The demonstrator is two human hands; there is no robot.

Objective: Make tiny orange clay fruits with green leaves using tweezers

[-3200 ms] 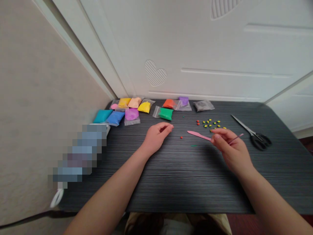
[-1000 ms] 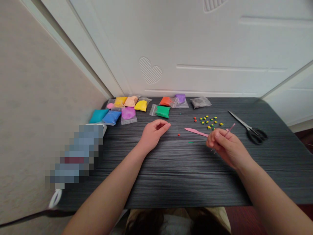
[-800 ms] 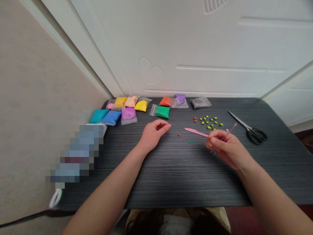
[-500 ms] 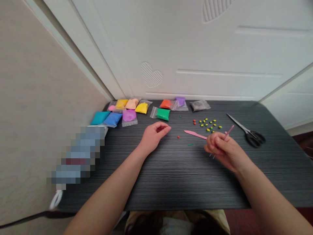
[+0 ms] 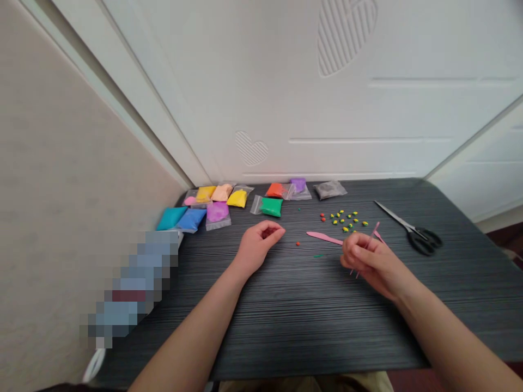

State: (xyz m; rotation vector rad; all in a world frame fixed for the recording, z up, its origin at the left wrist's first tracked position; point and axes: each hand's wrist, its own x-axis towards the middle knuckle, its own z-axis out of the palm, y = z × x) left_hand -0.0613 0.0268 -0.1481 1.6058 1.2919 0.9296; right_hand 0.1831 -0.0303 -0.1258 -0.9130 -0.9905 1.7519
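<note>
My left hand [image 5: 260, 246] rests on the dark table, fingers curled and thumb tip against the fingertips. Whatever may be between them is hidden. Beside it lies a tiny red-orange clay ball [image 5: 298, 243], with a thin green clay strip [image 5: 318, 256] a bit nearer me. My right hand [image 5: 366, 258] is closed around a thin pink clay tool [image 5: 372, 235], tilted, its ends showing above and below the fingers. A flat pink clay knife [image 5: 324, 237] lies on the table, its right part hidden by that hand. Behind are several small yellow-and-green clay pieces [image 5: 345, 229].
Black-handled scissors [image 5: 419, 234] lie at the right. Two red clay bits [image 5: 322, 217] sit behind the knife. Along the back are clay packets, including a green packet [image 5: 271, 206], a grey packet [image 5: 330, 189] and a blue packet [image 5: 190, 219]. A blurred-out object [image 5: 134, 283] stands at the left edge.
The view has tilted upward, so the table appears lower. My left hand stays curled in the same place; my right hand keeps the pink clay tool with hardly any shift.
</note>
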